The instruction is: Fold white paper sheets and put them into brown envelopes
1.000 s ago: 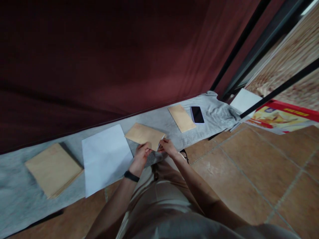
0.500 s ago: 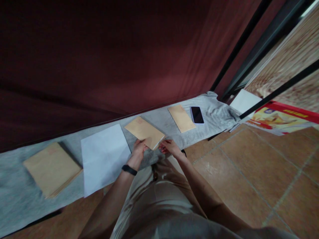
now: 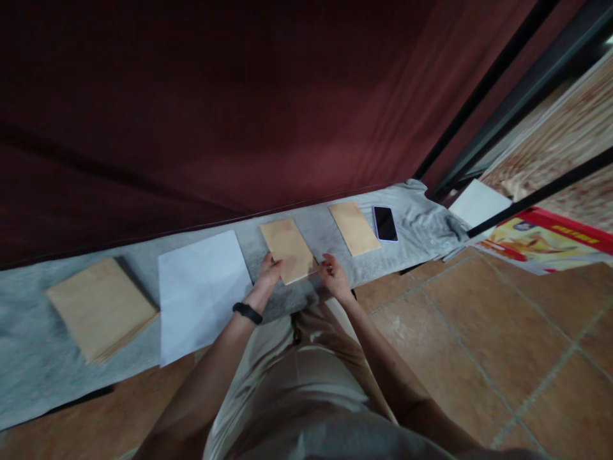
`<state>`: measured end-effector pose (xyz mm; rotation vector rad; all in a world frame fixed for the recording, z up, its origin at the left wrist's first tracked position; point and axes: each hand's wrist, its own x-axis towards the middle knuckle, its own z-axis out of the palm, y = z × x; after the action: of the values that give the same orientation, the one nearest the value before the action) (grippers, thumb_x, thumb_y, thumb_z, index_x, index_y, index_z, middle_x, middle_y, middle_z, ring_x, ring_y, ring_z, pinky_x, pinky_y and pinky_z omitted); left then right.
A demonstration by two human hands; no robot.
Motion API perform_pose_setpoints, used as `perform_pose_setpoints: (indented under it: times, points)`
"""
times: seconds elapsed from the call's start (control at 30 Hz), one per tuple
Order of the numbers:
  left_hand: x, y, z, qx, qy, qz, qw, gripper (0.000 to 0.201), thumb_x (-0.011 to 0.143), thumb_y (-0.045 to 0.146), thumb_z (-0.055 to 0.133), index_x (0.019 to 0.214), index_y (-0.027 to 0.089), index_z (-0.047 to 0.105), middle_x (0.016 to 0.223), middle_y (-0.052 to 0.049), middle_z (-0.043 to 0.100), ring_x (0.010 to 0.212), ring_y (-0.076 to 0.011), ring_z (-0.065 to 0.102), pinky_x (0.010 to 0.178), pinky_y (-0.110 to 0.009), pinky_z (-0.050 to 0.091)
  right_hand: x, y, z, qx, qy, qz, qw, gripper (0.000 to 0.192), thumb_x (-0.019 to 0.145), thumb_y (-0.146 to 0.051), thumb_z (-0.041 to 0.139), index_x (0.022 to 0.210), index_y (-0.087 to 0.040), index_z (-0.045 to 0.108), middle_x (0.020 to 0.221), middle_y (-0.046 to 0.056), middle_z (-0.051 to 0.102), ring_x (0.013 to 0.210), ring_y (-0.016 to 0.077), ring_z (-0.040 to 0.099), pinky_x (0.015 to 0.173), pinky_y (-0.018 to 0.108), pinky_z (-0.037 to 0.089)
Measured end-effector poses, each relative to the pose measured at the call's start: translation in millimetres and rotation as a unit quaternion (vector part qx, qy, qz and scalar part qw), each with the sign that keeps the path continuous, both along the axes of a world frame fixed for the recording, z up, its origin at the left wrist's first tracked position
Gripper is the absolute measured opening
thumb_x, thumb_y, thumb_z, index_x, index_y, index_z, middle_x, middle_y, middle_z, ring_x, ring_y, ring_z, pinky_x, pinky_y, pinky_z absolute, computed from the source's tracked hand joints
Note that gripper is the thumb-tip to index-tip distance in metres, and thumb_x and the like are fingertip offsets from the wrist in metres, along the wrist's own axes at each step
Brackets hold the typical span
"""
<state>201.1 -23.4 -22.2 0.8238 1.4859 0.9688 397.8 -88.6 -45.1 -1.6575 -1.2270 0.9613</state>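
A tan paper envelope (image 3: 288, 246) with white paper showing along its near edge lies in front of me, held between both hands. My left hand (image 3: 269, 273) is closed on its left edge, thumb on top. My right hand (image 3: 335, 276) has its fingers curled at the right edge, near the close corner. To the left is a large white sheet of paper (image 3: 204, 297), its right side close to my left hand. Another tan envelope (image 3: 355, 228) lies flat beyond my right hand.
A stack of tan envelopes (image 3: 100, 306) sits at the far left. A phone (image 3: 385, 223) lies right of the single envelope. Grey cloth (image 3: 407, 249) covers the narrow bench, with a dark red curtain (image 3: 239, 128) behind it. Black bars (image 3: 488, 89) and a printed box (image 3: 541, 239) are at right.
The envelope in my hands has turned so that its near edge faces me more squarely. My right hand has come up to its right edge. The view has shifted slightly.
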Motion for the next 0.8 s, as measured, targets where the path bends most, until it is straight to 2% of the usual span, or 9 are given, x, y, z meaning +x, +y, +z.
perform_pose_setpoints:
  times: [0.1,0.2,0.3,0.4,0.5,0.63,0.8]
  points:
    - [-3.6,2.7,-0.2,0.009,0.039,-0.004,0.999,0.045,0.073,0.006,0.068,0.115,0.021,0.062,0.081,0.000,0.071,0.072,-0.0187,0.069,0.066,-0.026,0.055,2.3,1.7,-0.9,0.040,-0.128,0.048,0.990,0.032,0.090,-0.020,0.059,0.122,-0.021,0.064,0.110,0.008,0.069,0.095,0.0194,0.069,0.090,0.034,0.059]
    - [-9.6,-5.2,-0.8,0.091,0.164,-0.026,0.982,0.062,0.075,0.008,0.069,0.134,0.019,0.055,0.095,-0.005,0.070,0.091,-0.0241,0.071,0.083,-0.034,0.057,2.5,0.9,-3.0,0.053,-0.194,0.091,0.975,0.030,0.093,-0.018,0.057,0.122,-0.019,0.066,0.110,0.009,0.068,0.096,0.0198,0.069,0.091,0.033,0.057]
    - [-14.9,-26.5,-4.1,0.241,0.323,-0.090,0.911,0.068,0.082,0.016,0.067,0.146,0.019,0.045,0.133,-0.015,0.058,0.126,-0.0299,0.059,0.108,-0.046,0.049,1.8,-1.6,-4.3,0.058,-0.235,0.127,0.962,0.034,0.095,-0.020,0.056,0.129,-0.020,0.064,0.115,0.011,0.066,0.095,0.0199,0.069,0.091,0.033,0.056]
    - [-18.2,-50.4,-9.0,0.316,0.384,-0.182,0.848,0.065,0.087,0.025,0.069,0.148,0.022,0.045,0.153,-0.016,0.042,0.143,-0.0322,0.043,0.118,-0.050,0.039,2.6,-3.4,-0.3,0.057,-0.284,0.148,0.946,0.038,0.098,-0.023,0.056,0.136,-0.021,0.060,0.125,0.012,0.063,0.101,0.0213,0.068,0.092,0.033,0.056]
    - [-19.9,-63.7,-10.8,0.318,0.426,-0.244,0.811,0.056,0.092,0.029,0.066,0.144,0.021,0.049,0.156,-0.017,0.040,0.143,-0.0328,0.043,0.117,-0.050,0.040,6.8,-2.5,8.8,0.075,-0.338,0.187,0.919,0.041,0.099,-0.026,0.058,0.139,-0.023,0.058,0.136,0.012,0.060,0.116,0.0237,0.063,0.099,0.034,0.053]
    - [-20.3,-64.2,-7.1,0.311,0.469,-0.303,0.769,0.040,0.097,0.029,0.057,0.136,0.020,0.056,0.154,-0.015,0.047,0.141,-0.0306,0.047,0.115,-0.048,0.042,15.2,3.6,18.6,0.122,-0.375,0.263,0.881,0.039,0.100,-0.026,0.058,0.139,-0.022,0.059,0.144,0.010,0.058,0.127,0.0252,0.056,0.111,0.038,0.045]
    - [-19.6,-61.2,-6.2,0.316,0.488,-0.328,0.745,0.035,0.099,0.025,0.052,0.133,0.019,0.059,0.147,-0.014,0.055,0.137,-0.0287,0.051,0.114,-0.047,0.043,20.8,11.4,22.1,0.116,-0.401,0.307,0.856,0.038,0.102,-0.027,0.055,0.140,-0.025,0.058,0.145,0.009,0.059,0.126,0.0245,0.057,0.109,0.039,0.045]
